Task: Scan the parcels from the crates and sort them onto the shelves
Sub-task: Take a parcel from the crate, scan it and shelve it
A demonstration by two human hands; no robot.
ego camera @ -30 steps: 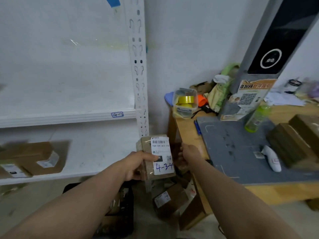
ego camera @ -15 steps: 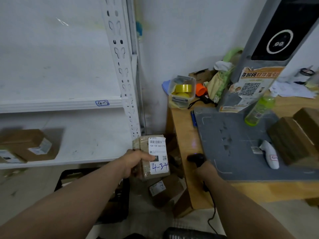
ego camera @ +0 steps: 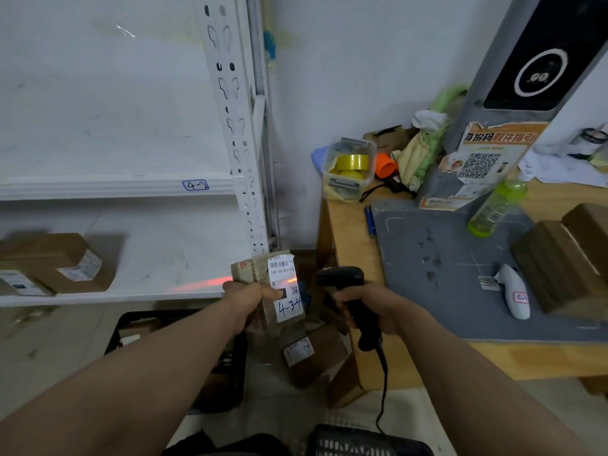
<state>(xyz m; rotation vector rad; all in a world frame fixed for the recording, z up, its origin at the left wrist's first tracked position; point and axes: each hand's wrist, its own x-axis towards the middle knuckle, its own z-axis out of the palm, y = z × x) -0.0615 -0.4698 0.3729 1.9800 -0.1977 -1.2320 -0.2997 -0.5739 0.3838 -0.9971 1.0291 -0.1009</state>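
- The lower shelf [ego camera: 131, 296] carries brown boxes [ego camera: 59, 261] at far left.
- The left hand [ego camera: 245, 299] has its grip clamped round the small cardboard parcel [ego camera: 251, 269], held upright in the air before the shelf edge, thumb on the label.
- The parcel looks light and stiff, its tape perhaps slick. Its narrow sides, clear of the barcode, suit holding.
- The right hand [ego camera: 378, 307] has its grip wrapped round the black barcode scanner [ego camera: 342, 278], just right of the parcel.
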